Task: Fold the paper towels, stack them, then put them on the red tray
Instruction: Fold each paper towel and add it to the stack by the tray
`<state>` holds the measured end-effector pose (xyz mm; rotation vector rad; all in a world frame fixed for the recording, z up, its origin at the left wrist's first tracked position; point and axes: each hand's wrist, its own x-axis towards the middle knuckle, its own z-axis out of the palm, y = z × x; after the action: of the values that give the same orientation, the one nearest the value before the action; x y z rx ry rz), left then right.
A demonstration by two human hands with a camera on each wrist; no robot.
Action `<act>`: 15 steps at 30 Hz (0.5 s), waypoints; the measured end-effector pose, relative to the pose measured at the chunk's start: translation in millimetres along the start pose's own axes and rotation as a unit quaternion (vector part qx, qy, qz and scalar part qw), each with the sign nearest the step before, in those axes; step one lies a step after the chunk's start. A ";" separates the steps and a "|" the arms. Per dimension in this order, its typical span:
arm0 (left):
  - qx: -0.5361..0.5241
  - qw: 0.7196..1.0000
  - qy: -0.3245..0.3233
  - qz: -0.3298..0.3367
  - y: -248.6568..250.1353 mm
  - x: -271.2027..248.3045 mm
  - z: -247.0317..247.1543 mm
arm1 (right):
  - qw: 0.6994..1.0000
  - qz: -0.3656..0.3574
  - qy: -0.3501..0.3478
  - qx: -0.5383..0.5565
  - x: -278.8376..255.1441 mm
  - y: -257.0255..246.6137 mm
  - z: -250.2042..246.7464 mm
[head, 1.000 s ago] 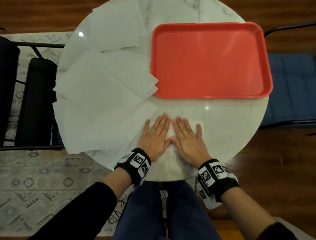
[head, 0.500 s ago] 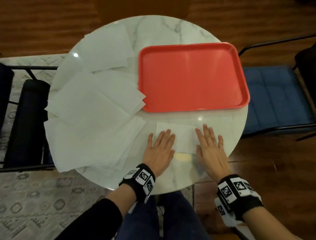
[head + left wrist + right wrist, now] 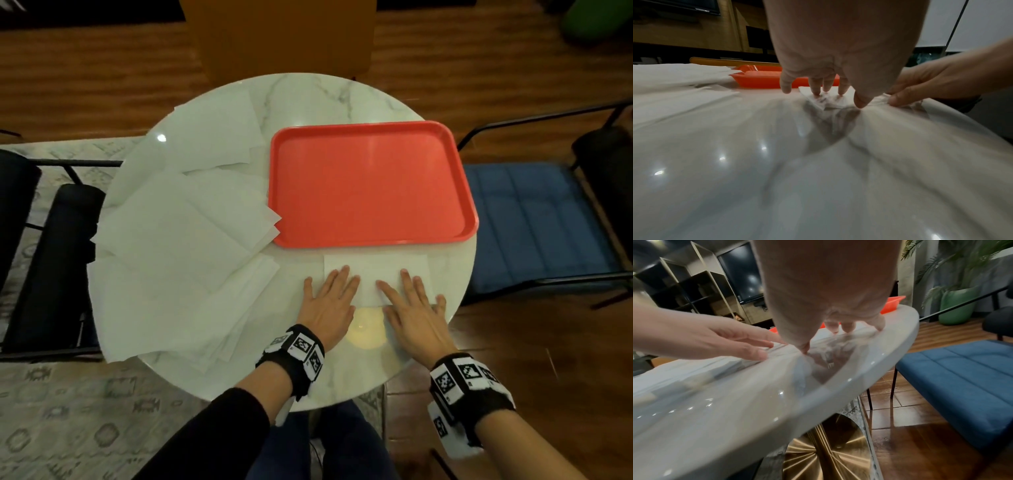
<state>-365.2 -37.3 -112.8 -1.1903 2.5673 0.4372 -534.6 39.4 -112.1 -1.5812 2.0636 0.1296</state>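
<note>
One folded paper towel [image 3: 376, 274] on table [image 3: 342, 102], just in front of red tray [image 3: 370, 185]. Left hand [image 3: 329, 305] and right hand [image 3: 414, 308] flat, fingers straight, pressing it, gripping nothing. Unfolded towels [image 3: 178, 240] heaped at left. Tray bare; stacking, transfer judged pending.

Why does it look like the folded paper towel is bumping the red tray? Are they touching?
Cannot tell. In the head view the folded paper towel lies just in front of the red tray's near rim, but white towel blends into white tabletop there, so no gap or contact shows.
</note>
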 end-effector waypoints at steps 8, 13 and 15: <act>-0.345 0.933 0.065 -0.080 -97.6 -85.2 -36.5 | 0.984 -0.045 0.139 0.097 24.6 -60.5 -42.5; -0.377 0.891 0.080 -0.241 -201.1 -175.6 -19.1 | 0.961 -0.138 0.164 0.172 82.0 -163.8 -66.2; -0.376 0.876 0.033 -0.299 -242.6 -211.3 4.0 | 0.962 -0.138 0.163 0.171 109.6 -203.9 -69.7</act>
<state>-45.6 -39.5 -75.5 -2.1710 1.9146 1.3059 -390.3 -145.8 -54.8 -1.7289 1.9330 -0.5928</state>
